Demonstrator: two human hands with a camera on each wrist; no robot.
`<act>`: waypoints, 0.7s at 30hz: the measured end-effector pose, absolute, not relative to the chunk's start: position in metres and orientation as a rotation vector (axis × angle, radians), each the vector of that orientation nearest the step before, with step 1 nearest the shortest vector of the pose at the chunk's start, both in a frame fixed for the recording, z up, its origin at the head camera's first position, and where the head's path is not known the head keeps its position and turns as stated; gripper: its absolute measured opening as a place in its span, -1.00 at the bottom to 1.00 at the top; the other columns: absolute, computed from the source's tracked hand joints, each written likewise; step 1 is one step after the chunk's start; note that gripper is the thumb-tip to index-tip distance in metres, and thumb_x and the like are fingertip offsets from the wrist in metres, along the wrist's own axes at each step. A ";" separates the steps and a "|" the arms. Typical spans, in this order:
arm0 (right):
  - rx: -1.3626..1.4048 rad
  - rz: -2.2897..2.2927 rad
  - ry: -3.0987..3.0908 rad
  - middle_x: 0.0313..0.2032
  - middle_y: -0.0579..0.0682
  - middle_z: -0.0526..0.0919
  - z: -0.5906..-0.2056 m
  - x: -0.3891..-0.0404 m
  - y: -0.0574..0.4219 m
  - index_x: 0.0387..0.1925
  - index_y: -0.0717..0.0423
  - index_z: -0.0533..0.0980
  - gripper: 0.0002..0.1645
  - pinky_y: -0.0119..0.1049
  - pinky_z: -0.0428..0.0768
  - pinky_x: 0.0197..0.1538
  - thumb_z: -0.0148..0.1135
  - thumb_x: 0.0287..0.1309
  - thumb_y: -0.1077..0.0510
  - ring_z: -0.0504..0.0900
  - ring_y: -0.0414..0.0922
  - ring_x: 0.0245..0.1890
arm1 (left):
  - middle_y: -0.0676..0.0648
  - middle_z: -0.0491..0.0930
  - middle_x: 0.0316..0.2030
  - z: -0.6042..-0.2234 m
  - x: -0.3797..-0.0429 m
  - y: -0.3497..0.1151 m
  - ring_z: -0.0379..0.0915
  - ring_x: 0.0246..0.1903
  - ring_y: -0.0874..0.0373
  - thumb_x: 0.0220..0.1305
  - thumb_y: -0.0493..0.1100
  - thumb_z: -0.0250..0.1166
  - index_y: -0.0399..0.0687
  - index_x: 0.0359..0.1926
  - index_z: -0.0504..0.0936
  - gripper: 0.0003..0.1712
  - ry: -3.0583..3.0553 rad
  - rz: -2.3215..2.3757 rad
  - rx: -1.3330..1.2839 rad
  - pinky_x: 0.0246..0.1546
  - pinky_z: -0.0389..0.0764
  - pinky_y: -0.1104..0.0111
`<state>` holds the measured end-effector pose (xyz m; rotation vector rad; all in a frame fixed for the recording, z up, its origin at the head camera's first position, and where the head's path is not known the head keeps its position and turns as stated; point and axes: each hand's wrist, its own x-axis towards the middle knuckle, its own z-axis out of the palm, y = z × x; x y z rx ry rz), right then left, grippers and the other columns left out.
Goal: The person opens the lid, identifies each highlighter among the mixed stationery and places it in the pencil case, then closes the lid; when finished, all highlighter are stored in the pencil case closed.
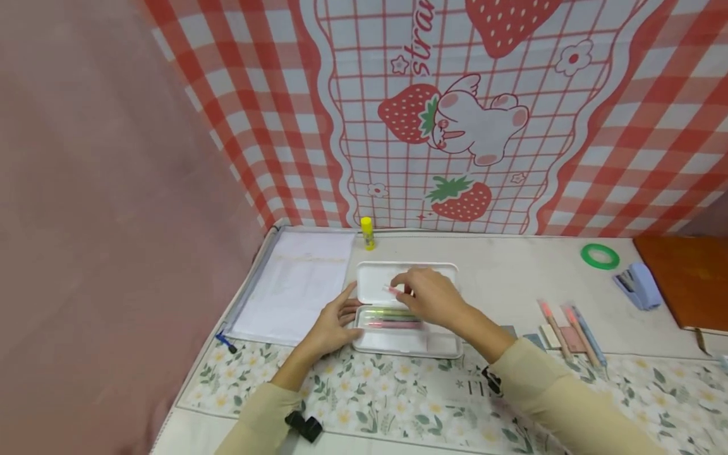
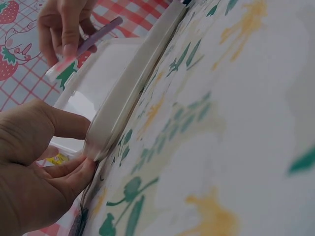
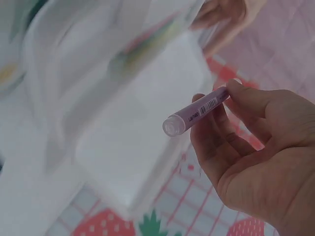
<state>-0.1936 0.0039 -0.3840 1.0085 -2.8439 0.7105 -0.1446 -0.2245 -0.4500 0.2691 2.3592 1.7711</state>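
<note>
A white pencil case [image 1: 443, 345] lies with its lid [image 1: 370, 278] folded back. My left hand [image 1: 328, 325] is at its left end, and in the left wrist view the thumb and fingers pinch the case's corner [image 2: 106, 130]. Several slim pens [image 1: 392, 325], greenish and pink, lie in the left part of the tray. Above the lid, my right hand [image 1: 436, 298] pinches a purple pen [image 3: 202, 110] with a barcode label and a clear end, between thumb and fingers. It is held apart from the case.
Right of the case lie several pens [image 1: 577, 332], a white eraser [image 1: 550, 337] and a pink block [image 1: 572, 340]. Farther right are green tape [image 1: 600, 256], a blue stapler [image 1: 639, 287] and a brown board [image 1: 688, 278]. A yellow glue stick [image 1: 367, 234] stands behind; white paper [image 1: 290, 284] lies left.
</note>
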 end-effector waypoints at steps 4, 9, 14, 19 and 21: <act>1.075 0.714 -2.879 -0.51 -0.17 0.59 -0.394 -0.190 -0.016 -0.13 0.01 0.63 -0.76 -0.43 0.42 -0.63 0.29 0.12 0.12 0.41 -0.28 -0.60 | -0.46 0.24 0.18 -0.439 -0.142 -0.220 0.22 0.22 -0.28 -0.04 -0.63 0.23 -0.18 0.47 -0.14 0.11 2.353 1.755 0.256 0.33 0.28 0.05; 1.140 0.737 -2.864 -0.55 -0.19 0.55 -0.409 -0.186 -0.031 -0.17 0.01 0.63 -0.80 -0.43 0.41 -0.65 0.27 0.13 0.13 0.39 -0.29 -0.62 | -0.40 0.27 0.16 -0.439 -0.141 -0.220 0.25 0.21 -0.23 -0.04 -0.61 0.25 -0.16 0.47 -0.12 0.11 2.378 1.738 0.237 0.32 0.32 0.10; 1.180 0.721 -2.872 -0.55 -0.19 0.54 -0.421 -0.181 -0.037 -0.18 0.01 0.63 -0.81 -0.45 0.40 -0.64 0.27 0.12 0.15 0.39 -0.30 -0.61 | -0.40 0.26 0.17 -0.439 -0.141 -0.220 0.25 0.21 -0.21 -0.04 -0.60 0.27 -0.13 0.48 -0.11 0.12 2.378 1.743 0.236 0.32 0.32 0.09; 1.177 0.674 -2.876 -0.51 -0.16 0.56 -0.431 -0.177 -0.040 -0.22 0.00 0.65 -0.83 -0.44 0.42 -0.59 0.28 0.11 0.14 0.43 -0.26 -0.56 | -0.43 0.26 0.16 -0.441 -0.143 -0.221 0.25 0.20 -0.25 -0.06 -0.62 0.26 -0.16 0.47 -0.11 0.12 2.361 1.772 0.239 0.32 0.30 0.08; 1.169 0.648 -2.869 -0.49 -0.16 0.58 -0.434 -0.177 -0.041 -0.24 -0.01 0.66 -0.83 -0.43 0.44 -0.55 0.28 0.08 0.15 0.45 -0.25 -0.52 | -0.44 0.25 0.16 -0.441 -0.143 -0.221 0.25 0.21 -0.26 -0.06 -0.63 0.25 -0.17 0.47 -0.12 0.12 2.352 1.780 0.240 0.33 0.30 0.09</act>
